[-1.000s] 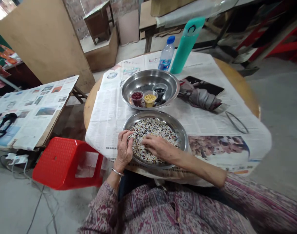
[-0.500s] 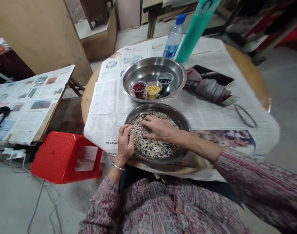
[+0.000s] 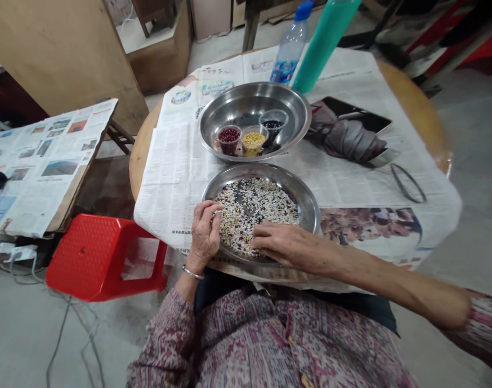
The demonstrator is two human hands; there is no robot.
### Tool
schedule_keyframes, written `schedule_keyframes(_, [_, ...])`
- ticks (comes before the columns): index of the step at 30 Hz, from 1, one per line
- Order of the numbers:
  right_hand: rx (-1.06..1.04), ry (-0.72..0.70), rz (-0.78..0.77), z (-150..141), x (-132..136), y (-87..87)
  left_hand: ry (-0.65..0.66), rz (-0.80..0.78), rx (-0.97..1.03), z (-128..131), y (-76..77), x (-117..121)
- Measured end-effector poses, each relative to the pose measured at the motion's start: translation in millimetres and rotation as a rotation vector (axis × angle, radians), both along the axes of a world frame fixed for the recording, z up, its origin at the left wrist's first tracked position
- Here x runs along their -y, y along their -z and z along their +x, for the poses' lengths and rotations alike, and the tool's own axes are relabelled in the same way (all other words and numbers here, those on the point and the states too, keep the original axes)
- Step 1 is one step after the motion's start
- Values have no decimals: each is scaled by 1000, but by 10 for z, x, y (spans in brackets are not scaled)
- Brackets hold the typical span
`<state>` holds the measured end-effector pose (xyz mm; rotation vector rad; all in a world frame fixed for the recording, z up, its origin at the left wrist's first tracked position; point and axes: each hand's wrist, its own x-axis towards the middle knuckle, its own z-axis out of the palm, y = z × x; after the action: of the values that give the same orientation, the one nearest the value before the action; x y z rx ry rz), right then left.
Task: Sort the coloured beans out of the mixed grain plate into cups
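A shallow steel basin (image 3: 309,202) near the table's front edge holds a spread of mixed grains and beans (image 3: 265,199), white, yellow, dark red and black. My left hand (image 3: 205,229) is curled round its left rim, thumb and fingers bent over the edge. Low over the front of the mix, my right hand (image 3: 286,242) has its fingers bent together with their tips among the grains; whatever they pinch is hidden. Behind stands a larger steel basin (image 3: 223,105) with a cup of red beans (image 3: 229,141), a cup of yellow beans (image 3: 253,143) and a cup of black beans (image 3: 273,126).
Newspaper (image 3: 160,188) covers the round table. At the back stand a water bottle (image 3: 290,48) and a tall green bottle (image 3: 326,46). A folded grey umbrella (image 3: 346,140) lies right, by a dark flat device (image 3: 362,116). A red stool (image 3: 92,253) stands left.
My right hand has drawn back from the middle of the mix to its front right, uncovering a dark thin patch among the grains. My left hand stays at the rim.
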<state>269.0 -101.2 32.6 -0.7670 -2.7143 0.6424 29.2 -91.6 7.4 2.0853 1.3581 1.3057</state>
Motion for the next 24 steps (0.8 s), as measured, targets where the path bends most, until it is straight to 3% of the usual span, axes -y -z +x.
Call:
schedule_keyframes(4, [53,120,103,9,-206,95,5,-1,0,-3,-1,0])
schedule_keyframes(8, [129,410,225,75,-517,106,12,3,13,3,-3,-5])
schedule_keyframes(10, [150,557,236,72,-594,105,15,12,22,6,-2,-8])
schedule_keyframes(12, [124,599,197,18,-593,114,17,14,24,9,-1,-7])
schedule_keyframes(19, [-74,249,6,-421,-351,83,-2,-5,31,8,-7,14])
schedule_keyframes(24, [-50,-29,218,-688,-378,27,-28,6,34,5,-15,22])
